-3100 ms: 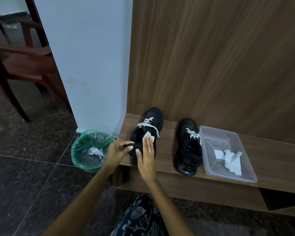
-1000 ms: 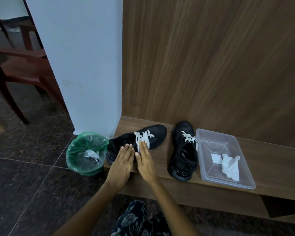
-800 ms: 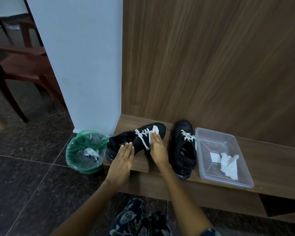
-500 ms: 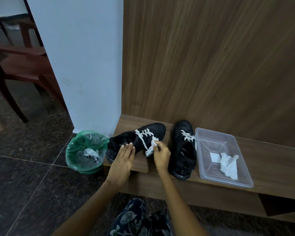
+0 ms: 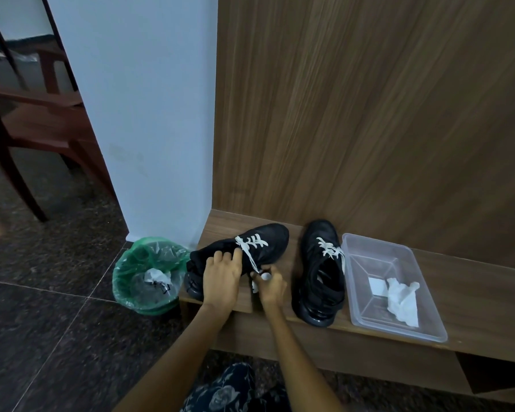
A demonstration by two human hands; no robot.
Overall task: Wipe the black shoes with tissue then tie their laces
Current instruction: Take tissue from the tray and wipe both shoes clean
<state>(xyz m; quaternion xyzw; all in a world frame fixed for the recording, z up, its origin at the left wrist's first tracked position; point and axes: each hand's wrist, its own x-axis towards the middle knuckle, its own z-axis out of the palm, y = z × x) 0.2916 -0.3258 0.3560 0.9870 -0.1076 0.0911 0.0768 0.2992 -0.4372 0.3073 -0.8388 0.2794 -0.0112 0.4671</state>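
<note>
Resting on side across left end of wooden desk (image 5: 458, 281), left black shoe (image 5: 268, 245) points toe toward wall, white lace (image 5: 252, 248) trailing down. Left hand (image 5: 220, 278) lies flat on shoe's heel half, grip loose, holding nothing. Right hand (image 5: 269, 285) curled in narrow grip on crumpled tissue (image 5: 255, 285) against shoe's lower edge. Right black shoe (image 5: 318, 281) stands upright just beside clear tray (image 5: 428, 328) containing spare tissue (image 5: 403, 298). Green-lined bin (image 5: 125, 281) on floor at desk end.
</note>
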